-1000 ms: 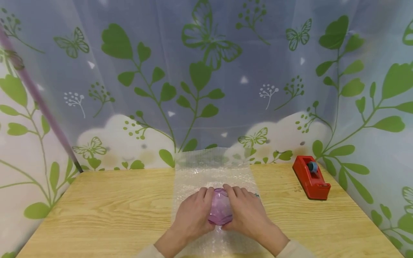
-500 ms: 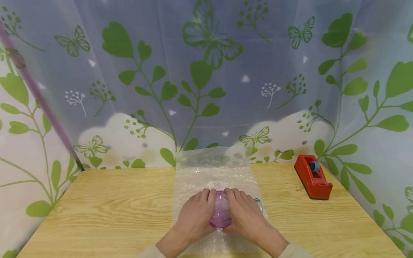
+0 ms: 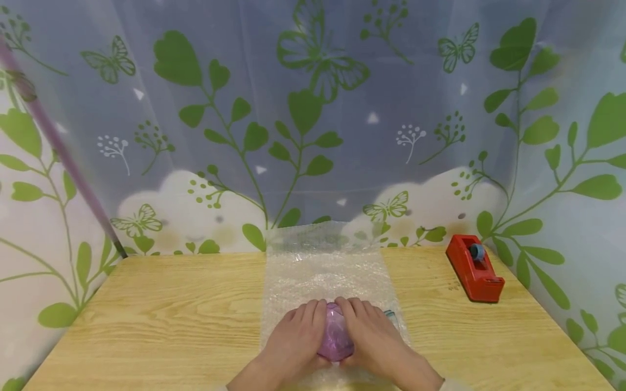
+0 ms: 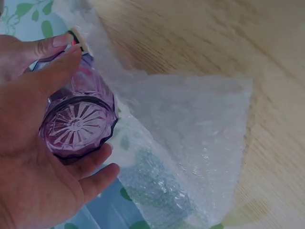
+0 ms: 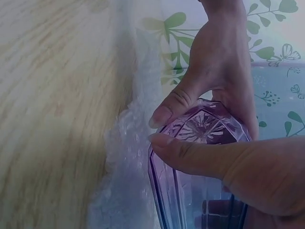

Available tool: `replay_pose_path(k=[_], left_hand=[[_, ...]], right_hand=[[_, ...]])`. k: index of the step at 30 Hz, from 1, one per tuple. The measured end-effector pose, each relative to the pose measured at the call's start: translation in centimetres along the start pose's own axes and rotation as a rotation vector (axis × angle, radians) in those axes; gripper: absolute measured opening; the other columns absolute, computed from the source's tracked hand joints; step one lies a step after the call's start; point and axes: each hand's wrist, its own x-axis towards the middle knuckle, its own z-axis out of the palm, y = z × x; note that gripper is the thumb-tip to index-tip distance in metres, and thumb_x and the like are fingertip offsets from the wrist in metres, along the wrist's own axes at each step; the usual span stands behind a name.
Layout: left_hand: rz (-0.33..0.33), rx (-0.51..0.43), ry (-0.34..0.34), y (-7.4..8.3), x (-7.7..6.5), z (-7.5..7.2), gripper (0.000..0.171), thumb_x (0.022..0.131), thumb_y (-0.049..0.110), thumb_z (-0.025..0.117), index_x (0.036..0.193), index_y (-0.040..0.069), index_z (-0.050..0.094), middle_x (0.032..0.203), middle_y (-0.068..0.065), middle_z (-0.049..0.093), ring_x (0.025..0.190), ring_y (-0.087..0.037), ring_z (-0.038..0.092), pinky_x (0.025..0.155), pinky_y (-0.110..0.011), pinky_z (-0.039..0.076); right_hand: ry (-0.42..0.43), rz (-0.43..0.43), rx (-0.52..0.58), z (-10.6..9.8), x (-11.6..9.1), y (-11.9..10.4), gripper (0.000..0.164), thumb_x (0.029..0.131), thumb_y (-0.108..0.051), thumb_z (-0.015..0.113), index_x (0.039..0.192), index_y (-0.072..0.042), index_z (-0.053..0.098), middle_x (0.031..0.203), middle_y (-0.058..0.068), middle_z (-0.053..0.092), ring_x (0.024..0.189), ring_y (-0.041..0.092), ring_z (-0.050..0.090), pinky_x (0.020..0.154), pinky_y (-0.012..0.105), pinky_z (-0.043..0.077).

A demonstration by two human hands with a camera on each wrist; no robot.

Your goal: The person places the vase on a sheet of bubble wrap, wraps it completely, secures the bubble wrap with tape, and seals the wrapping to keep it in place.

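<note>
A purple, faceted glass [image 3: 336, 334] is held between both hands over a sheet of bubble wrap [image 3: 325, 271]. My left hand [image 3: 298, 336] grips its left side and my right hand [image 3: 373, 339] its right. In the left wrist view, the starburst-patterned base [image 4: 77, 125] faces the camera, with the left hand's fingers curled beneath it. The two thumbs come close together along the glass. The right wrist view shows the glass wall [image 5: 190, 191] turning from purple near the base to blue further along. Its far end is hidden in the head view.
A red tape dispenser [image 3: 473, 271] stands at the back right of the wooden table [image 3: 186, 309]. A small teal edge [image 3: 389, 314] shows beside the right hand. Leaf-printed curtains [image 3: 235, 108] hang behind and at both sides; the wrap's far end leans against the back one.
Both hands have moved toward the person with the glass between them, baring more of the wrap behind. The grip stays on the glass, and the tape dispenser keeps its place.
</note>
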Motion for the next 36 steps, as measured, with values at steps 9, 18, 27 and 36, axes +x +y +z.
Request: replay_pose_path(k=[9, 18, 27, 36], left_hand=[[-0.002, -0.094, -0.052, 0.5, -1.3, -0.7, 0.098, 0.063, 0.059, 0.078, 0.127, -0.008, 0.045, 0.113, -0.015, 0.055, 0.100, -0.025, 0.058, 0.085, -0.035, 0.050], [-0.017, -0.115, -0.004, 0.9, -1.9, -0.2, 0.093, 0.062, 0.055, 0.077, 0.126, -0.006, 0.047, 0.109, -0.011, 0.054, 0.095, -0.021, 0.056, 0.080, -0.034, 0.051], [-0.061, -0.037, 0.034, 1.7, -2.1, -0.1, 0.089, 0.062, 0.052, 0.077, 0.125, -0.004, 0.050, 0.110, -0.011, 0.054, 0.098, -0.022, 0.053, 0.078, -0.034, 0.051], [-0.040, 0.032, 0.088, 2.3, -2.3, -0.3, 0.091, 0.059, 0.049, 0.081, 0.124, -0.007, 0.050, 0.112, -0.017, 0.058, 0.099, -0.026, 0.058, 0.082, -0.035, 0.051]], right_hand=[[-0.103, 0.043, 0.062, 0.1, -0.8, -1.0, 0.096, 0.057, -0.039, 0.089, 0.130, 0.001, 0.042, 0.117, 0.015, 0.052, 0.105, 0.031, 0.053, 0.087, 0.049, 0.046], [-0.196, 0.083, 0.120, 0.4, -1.2, -1.2, 0.093, 0.066, -0.047, 0.083, 0.134, -0.001, 0.038, 0.121, 0.013, 0.050, 0.112, 0.031, 0.049, 0.093, 0.052, 0.042], [-0.148, 0.053, 0.083, 0.6, -1.2, -1.2, 0.092, 0.062, -0.043, 0.086, 0.131, -0.001, 0.041, 0.119, 0.012, 0.050, 0.112, 0.029, 0.048, 0.094, 0.047, 0.043], [-0.072, 0.038, 0.068, 0.7, -1.3, -1.1, 0.098, 0.058, -0.045, 0.088, 0.132, 0.000, 0.043, 0.121, 0.012, 0.046, 0.109, 0.028, 0.046, 0.090, 0.045, 0.045]])
